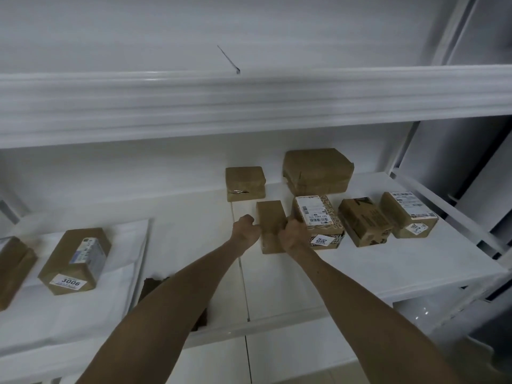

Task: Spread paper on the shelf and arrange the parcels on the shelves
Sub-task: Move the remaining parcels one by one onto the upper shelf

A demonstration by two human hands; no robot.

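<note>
Two bare hands close on a small brown parcel (270, 217) lying on the middle shelf (388, 275), right of its centre. We see the left hand (245, 227) with fingers curled tight against the parcel's left side, and the right hand (293, 234) wrapped over its right edge, fingers bent around the cardboard. Both forearms reach up from the bottom of the view.

Just right of the held parcel, touching the right hand, stands a box labelled 2012 (318, 220). Beyond it sit a dark-printed box (363, 220) and, near the shelf's right end, a labelled box (408, 214). Behind the held parcel rests a paper-wrapped packet (245, 182), and to its right a larger wrapped bundle (317, 169), both against the back wall.

Well apart to the left, a box marked 3006 (76, 259) lies on a sheet of white paper (116, 286), with another brown parcel (13, 267) cut off at the left edge. An upper shelf (249, 101) spans the view above. A dark brown patch (151, 285) shows beside the left forearm; we cannot tell what it is.
</note>
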